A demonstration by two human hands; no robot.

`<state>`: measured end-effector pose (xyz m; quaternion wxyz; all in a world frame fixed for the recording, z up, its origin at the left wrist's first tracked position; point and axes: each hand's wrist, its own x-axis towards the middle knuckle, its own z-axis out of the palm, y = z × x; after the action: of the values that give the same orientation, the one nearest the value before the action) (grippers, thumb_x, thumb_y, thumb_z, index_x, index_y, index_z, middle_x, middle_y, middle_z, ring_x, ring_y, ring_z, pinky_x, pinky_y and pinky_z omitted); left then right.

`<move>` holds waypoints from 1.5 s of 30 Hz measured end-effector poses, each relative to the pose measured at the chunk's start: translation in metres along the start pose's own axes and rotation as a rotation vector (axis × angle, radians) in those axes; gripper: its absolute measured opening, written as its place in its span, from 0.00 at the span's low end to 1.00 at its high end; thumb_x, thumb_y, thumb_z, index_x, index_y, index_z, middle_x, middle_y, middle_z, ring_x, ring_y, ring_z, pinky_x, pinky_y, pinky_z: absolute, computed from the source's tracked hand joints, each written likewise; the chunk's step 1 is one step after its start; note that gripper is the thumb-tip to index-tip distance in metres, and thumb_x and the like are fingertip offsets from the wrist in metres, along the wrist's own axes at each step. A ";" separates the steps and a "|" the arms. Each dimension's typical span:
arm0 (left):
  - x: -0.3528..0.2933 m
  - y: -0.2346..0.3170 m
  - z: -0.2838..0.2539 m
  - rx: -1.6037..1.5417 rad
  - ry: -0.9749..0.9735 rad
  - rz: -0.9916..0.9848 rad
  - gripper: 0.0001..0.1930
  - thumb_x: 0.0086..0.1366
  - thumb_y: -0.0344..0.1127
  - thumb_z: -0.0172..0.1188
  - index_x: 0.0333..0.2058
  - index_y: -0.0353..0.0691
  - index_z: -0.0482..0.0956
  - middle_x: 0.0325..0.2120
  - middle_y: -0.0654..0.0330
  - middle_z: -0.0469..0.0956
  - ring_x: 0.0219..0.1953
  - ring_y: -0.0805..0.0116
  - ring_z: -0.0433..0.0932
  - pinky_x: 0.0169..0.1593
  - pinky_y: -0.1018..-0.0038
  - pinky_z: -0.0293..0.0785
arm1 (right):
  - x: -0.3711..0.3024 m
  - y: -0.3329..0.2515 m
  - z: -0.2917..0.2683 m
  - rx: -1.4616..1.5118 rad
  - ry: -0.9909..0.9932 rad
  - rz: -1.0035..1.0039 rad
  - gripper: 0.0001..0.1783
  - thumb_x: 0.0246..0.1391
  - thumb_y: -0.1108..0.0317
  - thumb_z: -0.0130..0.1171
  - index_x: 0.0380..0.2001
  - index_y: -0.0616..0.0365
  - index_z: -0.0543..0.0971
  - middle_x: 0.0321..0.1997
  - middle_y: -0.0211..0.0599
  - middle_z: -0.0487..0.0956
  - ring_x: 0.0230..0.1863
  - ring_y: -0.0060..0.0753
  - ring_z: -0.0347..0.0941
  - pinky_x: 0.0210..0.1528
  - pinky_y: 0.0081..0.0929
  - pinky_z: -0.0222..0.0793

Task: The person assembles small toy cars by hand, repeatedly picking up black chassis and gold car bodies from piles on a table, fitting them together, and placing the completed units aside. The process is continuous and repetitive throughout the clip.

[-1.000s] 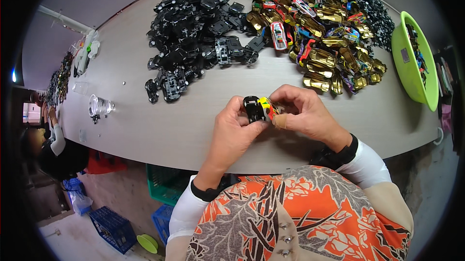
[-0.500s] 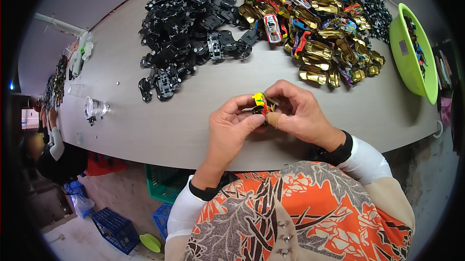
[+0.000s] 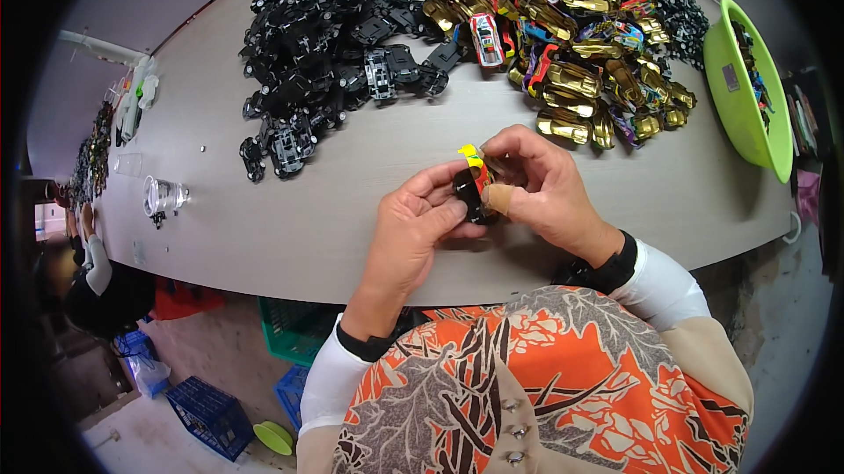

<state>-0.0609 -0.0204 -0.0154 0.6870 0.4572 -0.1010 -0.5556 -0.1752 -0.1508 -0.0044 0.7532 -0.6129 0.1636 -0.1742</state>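
Near the middle of the table, my left hand [image 3: 409, 223] has thumb and fingers closed on a black toy car chassis [image 3: 468, 195]. A yellow and red toy car body [image 3: 477, 168] stands on edge against it, pinched by my right hand [image 3: 552, 197], whose thumb wears a tan bandage. Body and chassis touch, but whether they are joined I cannot tell. Beyond my hands lies a heap of black chassis [image 3: 308, 52] on the left. Gold-coloured and painted car bodies [image 3: 571, 78] are piled on the right.
Small dark parts [image 3: 677, 21] cover the far right of the table. A green basin [image 3: 716, 87] of car pieces stands at the right edge. A clear cup [image 3: 164, 196] sits to the left. A co-worker [image 3: 101, 285] works at far left; crates [image 3: 209, 417] stand below.
The toy car pieces have turned in my fingers, so more of the black chassis shows beside the body. My right hand has shifted slightly away from me.
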 end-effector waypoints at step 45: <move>0.005 0.000 -0.006 -0.219 -0.074 0.189 0.21 0.55 0.24 0.58 0.48 0.36 0.67 0.43 0.50 0.73 0.44 0.62 0.75 0.39 0.63 0.82 | -0.007 0.001 0.003 0.014 0.070 -0.138 0.17 0.47 0.77 0.57 0.40 0.58 0.67 0.34 0.26 0.69 0.33 0.11 0.65 0.34 0.13 0.65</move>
<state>-0.0550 -0.0210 -0.0202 0.7778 0.3472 -0.1074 -0.5128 -0.1796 -0.1446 -0.0047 0.7374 -0.6110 0.1459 -0.2482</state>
